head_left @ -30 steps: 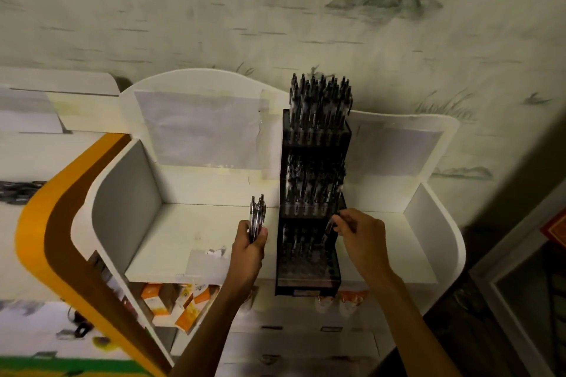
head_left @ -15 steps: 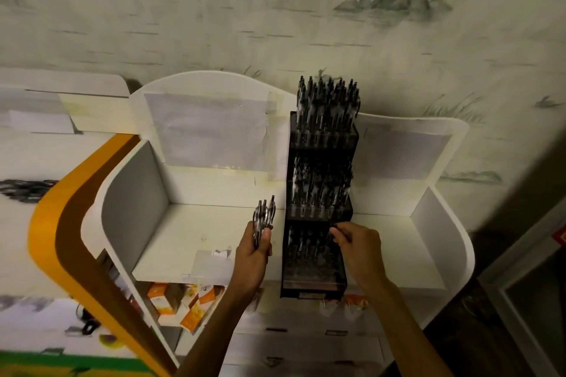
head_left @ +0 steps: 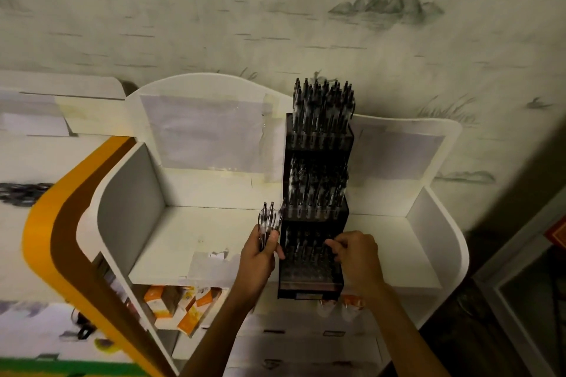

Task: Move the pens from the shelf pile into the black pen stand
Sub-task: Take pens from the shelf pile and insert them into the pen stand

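Both hands are up at the front of the stand as I watch through the head camera. My left hand (head_left: 260, 257) is curled round a small bundle of pens (head_left: 269, 223), holding them upright with their tips pointing up, just beside the left edge of the black pen stand (head_left: 315, 193). My right hand (head_left: 356, 254) hovers over the lowest tier of that stand, fingers bent and drawn together near a pen there; I cannot tell whether it is actually pinching one, since the fingertips blur into the dark slots.

I see the stand upright on the white shelf (head_left: 199, 242), stepped in three tiers. Its top tier is packed with pens standing on end, the middle tier also looks full, and the bottom tier shows only a few pens at its back rows, with open holes towards the front.

I see the shelf has curved white side walls and a tall back panel with pale sheets of paper (head_left: 205, 128) taped on it. Below the shelf, orange and white cartons (head_left: 180, 306) lie on a lower level. An orange and brown curved band (head_left: 61, 223) runs down the left. Behind everything is wallpaper (head_left: 275, 9) with faint mountain sketches.
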The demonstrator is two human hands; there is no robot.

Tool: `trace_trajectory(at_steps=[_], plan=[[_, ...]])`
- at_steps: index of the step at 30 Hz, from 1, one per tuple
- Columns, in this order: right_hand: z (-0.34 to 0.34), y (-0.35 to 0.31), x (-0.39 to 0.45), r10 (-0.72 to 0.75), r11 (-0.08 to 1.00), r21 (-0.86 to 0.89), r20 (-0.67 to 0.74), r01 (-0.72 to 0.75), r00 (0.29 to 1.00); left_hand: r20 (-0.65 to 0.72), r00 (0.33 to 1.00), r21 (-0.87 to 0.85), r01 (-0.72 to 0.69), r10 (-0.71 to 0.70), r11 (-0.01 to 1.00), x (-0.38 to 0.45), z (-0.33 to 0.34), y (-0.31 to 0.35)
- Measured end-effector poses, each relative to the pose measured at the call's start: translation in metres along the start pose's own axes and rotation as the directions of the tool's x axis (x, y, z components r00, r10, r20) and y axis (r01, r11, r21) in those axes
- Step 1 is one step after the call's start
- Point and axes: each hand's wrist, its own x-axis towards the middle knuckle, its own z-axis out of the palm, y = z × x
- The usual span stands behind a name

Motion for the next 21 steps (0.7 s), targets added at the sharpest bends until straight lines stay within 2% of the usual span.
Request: trace_trajectory(at_steps=[4,9,14,21], plan=[[-0.011,-0.016,-0.001,0.079,0.969,0.231,0.025,-0.083,0.997,0.0,1.0,0.01,-0.017,0.017,1.0,0.001,0.0,-0.002],[-0.022,-0.049,-0.001,0.053,0.862,0.496,0.114,-0.103,0.992,0.026,0.998,0.009,-0.063,0.063,0.998,-0.002,0.006,0.002],[-0.023,-0.065,-0.002,0.001,0.812,0.576,0.169,-0.1,0.986,0.087,0.993,0.031,-0.086,0.083,0.996,-0.004,0.015,0.004],[-0.022,-0.06,-0.003,0.084,0.729,0.66,0.175,-0.18,0.981,0.079,0.996,0.099,-0.047,0.04,0.994,-0.004,0.016,0.002]])
